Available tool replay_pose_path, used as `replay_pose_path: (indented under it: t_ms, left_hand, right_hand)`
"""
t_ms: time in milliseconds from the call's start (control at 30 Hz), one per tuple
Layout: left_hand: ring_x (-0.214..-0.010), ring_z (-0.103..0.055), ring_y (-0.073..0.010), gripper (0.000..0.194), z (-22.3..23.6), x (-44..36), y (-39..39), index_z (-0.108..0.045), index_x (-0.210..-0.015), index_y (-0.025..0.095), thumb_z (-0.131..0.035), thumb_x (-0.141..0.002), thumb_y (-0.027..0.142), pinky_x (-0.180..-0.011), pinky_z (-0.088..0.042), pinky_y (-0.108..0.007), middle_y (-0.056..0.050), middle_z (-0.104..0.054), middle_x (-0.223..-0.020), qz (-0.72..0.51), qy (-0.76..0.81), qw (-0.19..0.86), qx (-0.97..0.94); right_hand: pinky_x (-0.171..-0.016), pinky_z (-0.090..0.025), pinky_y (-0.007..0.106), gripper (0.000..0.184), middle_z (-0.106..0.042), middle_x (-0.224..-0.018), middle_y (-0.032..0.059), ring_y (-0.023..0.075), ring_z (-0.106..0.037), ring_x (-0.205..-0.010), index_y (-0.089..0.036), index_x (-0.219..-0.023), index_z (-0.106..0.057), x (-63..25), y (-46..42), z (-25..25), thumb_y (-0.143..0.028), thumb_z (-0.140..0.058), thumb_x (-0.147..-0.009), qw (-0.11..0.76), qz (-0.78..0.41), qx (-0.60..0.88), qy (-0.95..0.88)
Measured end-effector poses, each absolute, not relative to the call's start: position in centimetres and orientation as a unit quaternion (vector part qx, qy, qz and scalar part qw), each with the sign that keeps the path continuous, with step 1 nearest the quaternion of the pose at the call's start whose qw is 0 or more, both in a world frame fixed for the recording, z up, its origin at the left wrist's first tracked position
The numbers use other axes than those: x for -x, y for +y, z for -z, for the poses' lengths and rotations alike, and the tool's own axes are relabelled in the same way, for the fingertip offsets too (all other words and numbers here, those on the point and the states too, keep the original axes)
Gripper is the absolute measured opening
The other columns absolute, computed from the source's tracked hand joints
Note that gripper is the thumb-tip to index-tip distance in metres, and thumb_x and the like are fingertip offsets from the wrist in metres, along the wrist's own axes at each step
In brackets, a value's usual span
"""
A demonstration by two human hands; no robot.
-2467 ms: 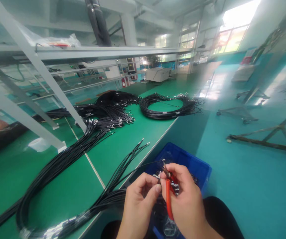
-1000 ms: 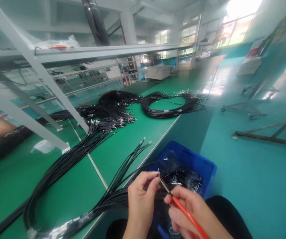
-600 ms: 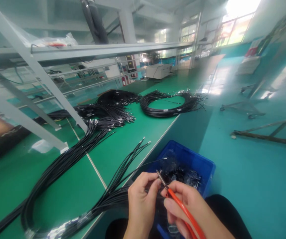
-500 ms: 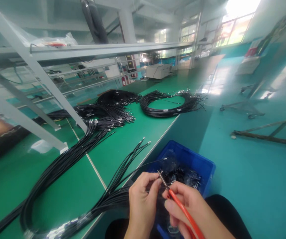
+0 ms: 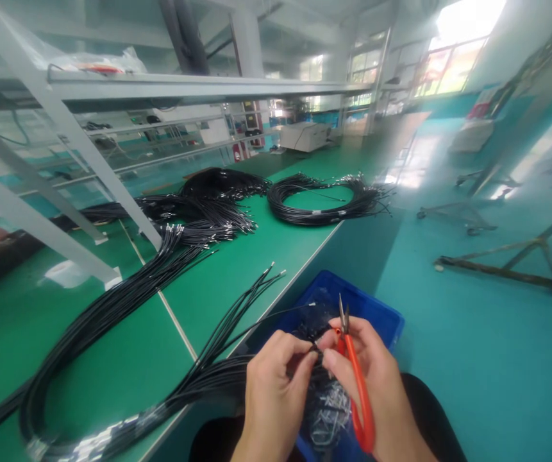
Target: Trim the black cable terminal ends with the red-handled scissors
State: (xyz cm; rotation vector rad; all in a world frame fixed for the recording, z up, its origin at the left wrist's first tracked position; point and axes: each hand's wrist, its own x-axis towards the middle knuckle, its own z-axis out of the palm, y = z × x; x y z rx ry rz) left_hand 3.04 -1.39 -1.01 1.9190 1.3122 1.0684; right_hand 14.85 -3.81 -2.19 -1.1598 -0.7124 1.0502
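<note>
My right hand (image 5: 372, 378) is closed round red-handled pliers (image 5: 362, 398), whose thin pointed jaws stand apart and point up. Its thumb and forefinger also reach toward my left fingertips. My left hand (image 5: 278, 385) pinches a small dark piece (image 5: 315, 347), too small to make out, that lies between the fingertips of both hands. Below the hands is a blue bin (image 5: 381, 314) holding small black parts and clear bags of metal pieces (image 5: 331, 410). Beside my left hand runs a bundle of black cables (image 5: 208, 385), partly hidden behind it.
On the green table (image 5: 237, 256) lie a coiled cable bundle (image 5: 304, 217) and heaps of black cables (image 5: 208, 215) with metal ends. White shelf posts (image 5: 93, 160) rise at the left. A wheeled stand (image 5: 501, 266) is on the floor at right.
The pliers have swung upright and away from my left fingertips, their jaws now apart. My right fingers have come to the small piece at my left fingertips. The view has shifted slightly.
</note>
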Motion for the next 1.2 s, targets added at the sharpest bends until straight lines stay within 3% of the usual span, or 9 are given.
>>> replay_pose_path:
  t_ms: [233,500,767,967,1100,1200]
  left_hand:
    - [-0.056,-0.053,-0.0138,0.014,1.1,-3.2,-1.5,-0.065,-0.069,0.020,-0.055,-0.080,0.020,-0.051,-0.036,-0.021,-0.002,-0.055,-0.063,-0.335,0.507,0.212,-0.765]
    - [-0.058,-0.055,-0.0148,0.016,1.2,-3.3,-1.4,-0.063,-0.070,0.020,-0.052,-0.083,0.022,-0.051,-0.035,-0.021,-0.003,-0.056,-0.065,-0.312,0.518,0.168,-0.779]
    - [-0.057,-0.053,-0.0134,0.016,1.4,-3.2,-1.5,-0.062,-0.070,0.020,-0.053,-0.082,0.021,-0.052,-0.035,-0.021,-0.001,-0.055,-0.065,-0.330,0.518,0.194,-0.765]
    - [-0.060,-0.054,-0.0129,0.011,1.4,-2.2,-0.7,-0.061,-0.071,0.018,-0.056,-0.080,0.020,-0.056,-0.038,-0.021,0.000,-0.057,-0.067,-0.374,0.516,0.299,-0.710]
    - [-0.066,-0.054,-0.0148,0.009,0.9,-0.8,0.4,-0.064,-0.071,0.017,-0.061,-0.077,0.023,-0.062,-0.040,-0.023,-0.001,-0.059,-0.070,-0.403,0.492,0.402,-0.658]
    - [-0.069,-0.053,-0.0154,0.010,0.6,-0.2,0.8,-0.065,-0.073,0.016,-0.063,-0.076,0.025,-0.065,-0.040,-0.024,-0.001,-0.060,-0.071,-0.415,0.462,0.470,-0.627]
  right_hand:
    - [-0.067,-0.054,0.026,0.034,-0.065,-0.078,0.0001,0.0178,-0.065,-0.075,-0.022,-0.093,-0.052,-14.3,-3.3,1.9,-0.017,-0.069,-0.065,0.642,-0.444,0.549,-0.300]
    - [-0.066,-0.053,0.027,0.031,-0.062,-0.076,-0.0005,0.0159,-0.063,-0.069,-0.021,-0.093,-0.050,-13.9,-3.4,1.7,-0.021,-0.068,-0.068,0.653,-0.441,0.540,-0.294]
    - [-0.067,-0.055,0.031,0.028,-0.065,-0.082,0.0035,0.0193,-0.065,-0.073,-0.022,-0.095,-0.051,-13.7,-3.4,2.9,-0.028,-0.064,-0.071,0.630,-0.363,0.594,-0.344]
    - [-0.064,-0.049,0.031,0.023,-0.067,-0.090,0.0056,0.0219,-0.064,-0.078,-0.024,-0.095,-0.053,-13.3,-4.5,3.2,-0.024,-0.058,-0.072,0.559,-0.243,0.664,-0.433]
    - [-0.064,-0.048,0.027,0.032,-0.067,-0.081,0.0032,0.0179,-0.062,-0.073,-0.022,-0.095,-0.056,-15.1,-5.0,2.8,-0.019,-0.066,-0.065,0.554,-0.463,0.534,-0.440]
    - [-0.046,-0.039,0.019,0.036,-0.069,-0.074,0.0055,0.0087,-0.053,-0.051,-0.017,-0.093,-0.059,-17.0,-4.6,2.5,-0.029,-0.074,-0.063,0.478,-0.665,0.399,-0.414]
